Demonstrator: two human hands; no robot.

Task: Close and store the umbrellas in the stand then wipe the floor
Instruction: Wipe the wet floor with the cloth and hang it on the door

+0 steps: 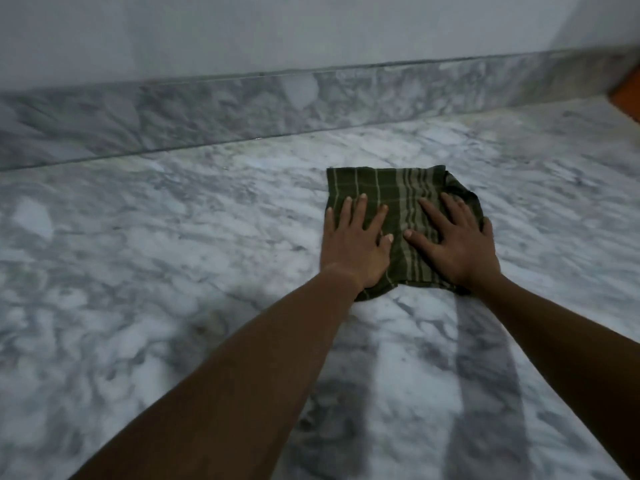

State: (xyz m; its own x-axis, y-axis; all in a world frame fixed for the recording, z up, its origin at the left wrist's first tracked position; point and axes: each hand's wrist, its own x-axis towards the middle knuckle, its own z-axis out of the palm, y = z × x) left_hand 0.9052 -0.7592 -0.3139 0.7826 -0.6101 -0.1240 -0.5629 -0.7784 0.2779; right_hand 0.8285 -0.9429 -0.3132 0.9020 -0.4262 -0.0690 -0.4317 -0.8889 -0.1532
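A dark green cloth [394, 188] with pale stripes lies flat on the grey-white marble floor [173, 254]. My left hand [353, 240] presses its left half, fingers straight and spread. On the right half my right hand [453, 240] lies flat too, its fingers splayed and reaching to the cloth's right edge. Both forearms stretch forward from the lower edge of the view. No umbrella or stand is in view.
A marble skirting [242, 105] runs along the base of a pale wall [277, 29] just beyond the cloth. An orange-brown wooden edge [628, 95] shows at the far right. Open floor spreads left of the cloth and towards me.
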